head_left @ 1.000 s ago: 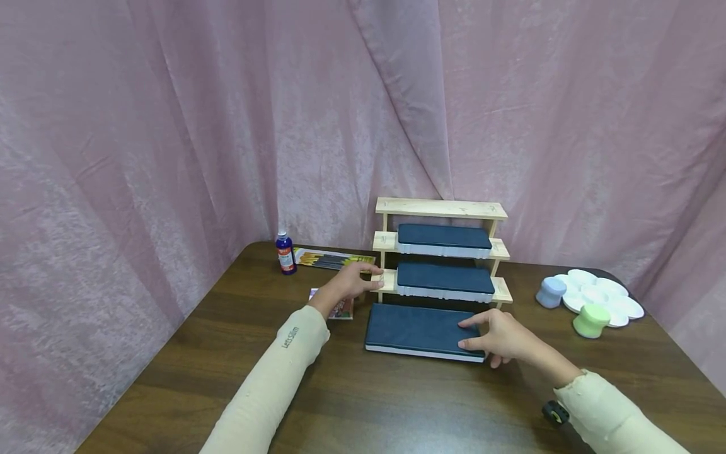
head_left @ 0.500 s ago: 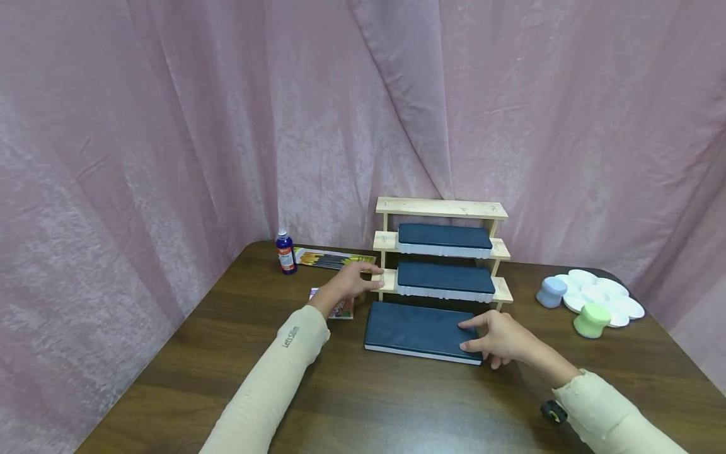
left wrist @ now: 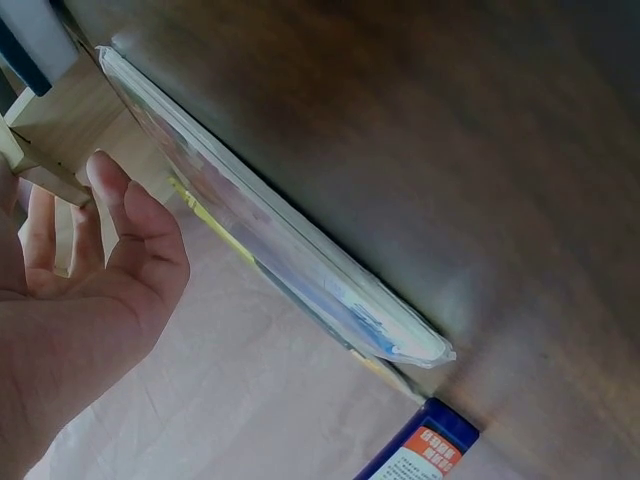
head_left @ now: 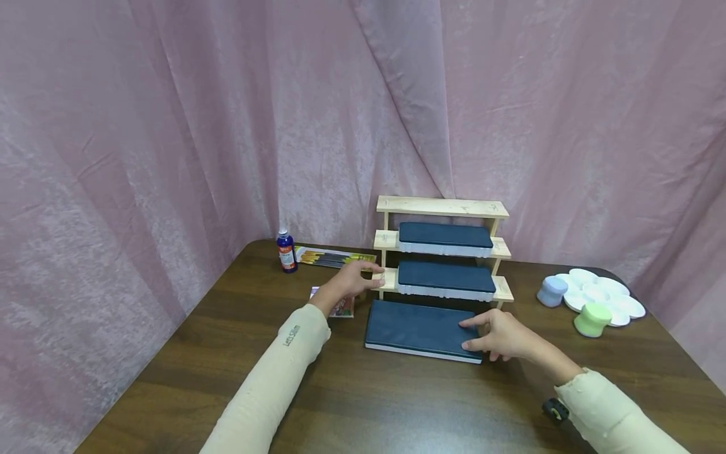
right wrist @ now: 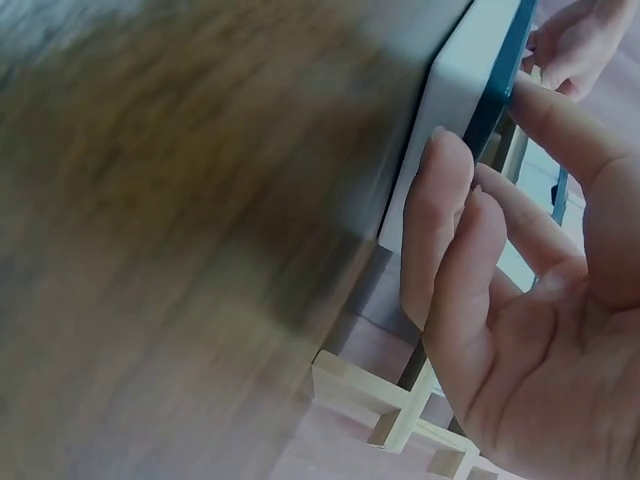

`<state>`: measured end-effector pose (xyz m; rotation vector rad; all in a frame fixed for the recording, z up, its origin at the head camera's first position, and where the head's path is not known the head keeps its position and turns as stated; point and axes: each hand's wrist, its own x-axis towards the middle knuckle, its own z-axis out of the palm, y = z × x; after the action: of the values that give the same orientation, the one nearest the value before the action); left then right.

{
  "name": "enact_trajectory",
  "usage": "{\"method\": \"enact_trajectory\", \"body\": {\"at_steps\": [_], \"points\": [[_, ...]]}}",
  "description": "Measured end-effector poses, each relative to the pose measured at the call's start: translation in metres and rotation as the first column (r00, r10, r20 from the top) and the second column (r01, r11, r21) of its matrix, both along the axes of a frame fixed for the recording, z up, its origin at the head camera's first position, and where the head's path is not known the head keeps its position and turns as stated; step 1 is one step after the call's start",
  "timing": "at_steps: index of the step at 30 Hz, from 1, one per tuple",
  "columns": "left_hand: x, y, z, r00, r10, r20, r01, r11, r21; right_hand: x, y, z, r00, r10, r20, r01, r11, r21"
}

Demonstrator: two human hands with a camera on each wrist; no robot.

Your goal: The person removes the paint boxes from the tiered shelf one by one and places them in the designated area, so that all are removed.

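In the head view, my left hand (head_left: 350, 281) is at the left end of a stepped wooden rack (head_left: 442, 206). Its thumb and fingers pinch the lower board's end, as the left wrist view shows. My right hand (head_left: 501, 335) grips the right end of a long flat box (head_left: 420, 331) with a dark blue lid and white base, lying on the table before the rack. Thumb and index finger rest on the lid; the other fingers (right wrist: 437, 210) curl at the box's white side. Two similar boxes, one upper (head_left: 445, 234) and one lower (head_left: 445, 277), sit on the rack's steps.
Left of the rack are a blue bottle (head_left: 287, 251), a brush set (head_left: 326, 257) and a small packet (head_left: 343, 308) partly behind my left wrist. At right stand a white flower-shaped palette (head_left: 621, 302), a blue sponge (head_left: 551, 291) and a green sponge (head_left: 592, 320). Pink curtains hang behind.
The box under my right hand has shifted very slightly left at its right end. My left hand has stayed at the rack's board.
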<state>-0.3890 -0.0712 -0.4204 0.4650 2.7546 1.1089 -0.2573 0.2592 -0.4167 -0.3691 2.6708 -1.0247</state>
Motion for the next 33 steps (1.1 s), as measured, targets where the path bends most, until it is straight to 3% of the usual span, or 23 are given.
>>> {"method": "enact_trajectory", "body": {"at_steps": [20, 33], "points": [[-0.002, -0.001, -0.004, 1.0, -0.007, 0.007, 0.007, 1.0, -0.002, -0.006, 0.008, -0.004, 0.995, 0.099, -0.007, -0.099, 0.994, -0.048], [-0.003, -0.001, -0.003, 1.0, -0.016, 0.003, 0.016, 1.0, -0.005, -0.01, 0.015, 0.0, 0.977, 0.176, -0.12, -0.176, 0.984, 0.016]]}}
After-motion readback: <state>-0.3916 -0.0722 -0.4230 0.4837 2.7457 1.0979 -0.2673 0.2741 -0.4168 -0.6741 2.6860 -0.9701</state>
